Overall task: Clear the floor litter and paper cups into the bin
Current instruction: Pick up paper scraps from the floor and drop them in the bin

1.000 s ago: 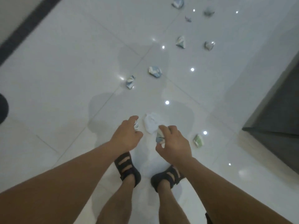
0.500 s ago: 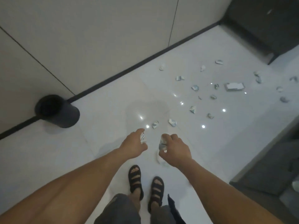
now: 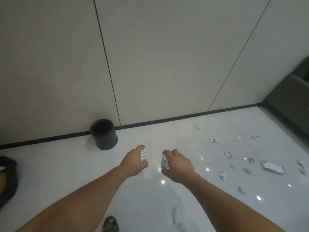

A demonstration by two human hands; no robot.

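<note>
My left hand (image 3: 133, 162) grips a crumpled white-and-blue paper scrap (image 3: 143, 154) at its fingertips. My right hand (image 3: 178, 164) pinches a second crumpled scrap (image 3: 164, 162), bluish and white. Both hands are held out in front of me above the glossy white floor. The black cylindrical bin (image 3: 104, 133) stands open against the wall, ahead and to the left of my left hand. Several more crumpled scraps (image 3: 227, 154) lie scattered on the floor to the right, with a flattened white paper piece (image 3: 272, 166) among them. A white crumpled piece (image 3: 179, 218) lies near my feet.
A pale panelled wall with a black skirting strip (image 3: 167, 119) runs across ahead. Dark grey furniture (image 3: 291, 101) fills the right corner. A dark object (image 3: 8, 180) sits at the left edge. One sandalled foot (image 3: 110, 224) shows at the bottom.
I have straightened up and turned towards the wall. The bin has come from the far left to the centre-left ahead. Both hands still hold their scraps, now raised away from the floor.
</note>
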